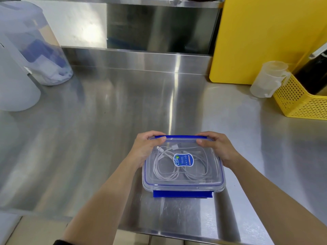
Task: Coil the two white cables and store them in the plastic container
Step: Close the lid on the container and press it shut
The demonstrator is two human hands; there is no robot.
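Observation:
A clear plastic container [219, 175] with a blue-rimmed lid sits on the steel counter near the front edge. Two coiled white cables [168, 169] lie inside, seen through the lid, which carries a blue label [183, 159]. My left hand [146, 147] grips the far left corner of the lid, thumb on top and fingers over the blue far latch [180, 137]. At the far right corner, my right hand [216, 147] holds the lid the same way. The blue near latch [182, 193] sticks out flat at the front.
The steel counter [106, 129] stretches all around. White and translucent jugs [35, 50] stand at the far left. A yellow board [265, 38], a clear measuring cup [269, 79] and a yellow perforated basket [300, 101] stand at the far right.

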